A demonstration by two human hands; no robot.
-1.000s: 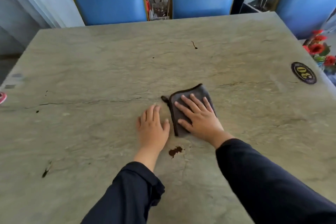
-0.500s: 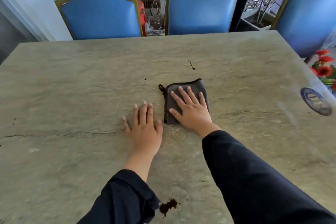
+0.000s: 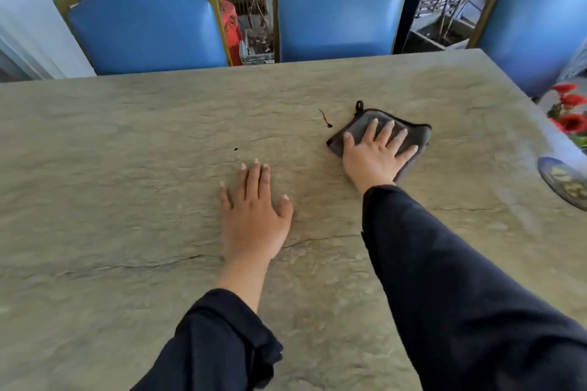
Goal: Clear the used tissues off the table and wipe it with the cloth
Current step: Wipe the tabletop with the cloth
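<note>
Cloth (image 3: 409, 133): grey, folded, dark edging with a small loop at its far corner. It now lies farther across the table (image 3: 127, 168) and more to the right than half a second ago, when it sat just right of the left hand. It has slid past the thin dark mark (image 3: 324, 117), which now lies just left of the cloth and apart from it.

Meaning for the task: no tissues show on the table, so clearing looks finished and wiping is the step in hand. The stroke is reaching toward the far right part of the table. The thin dark mark and a small dark speck (image 3: 236, 148) farther left of the cloth are not yet wiped away, by the look of it.

Right hand (image 3: 374, 155): flat on the cloth, fingers straight and spread, palm pressing down. Nothing is gripped or pinched; the cloth is pushed, not held. The arm is stretched forward, dark sleeve (image 3: 444, 279) ending at the wrist, just near of the cloth.

Left hand (image 3: 254, 216): near-left of the cloth, well apart from it. Flat on the bare table, fingers straight, thumb out to the side, holding nothing. It seems to serve as a brace.

Round sticker (image 3: 563, 182): right of the cloth, at the table's right edge; blurred.

Blue chairs (image 3: 143, 32): beyond the cloth, past the far edge.
</note>
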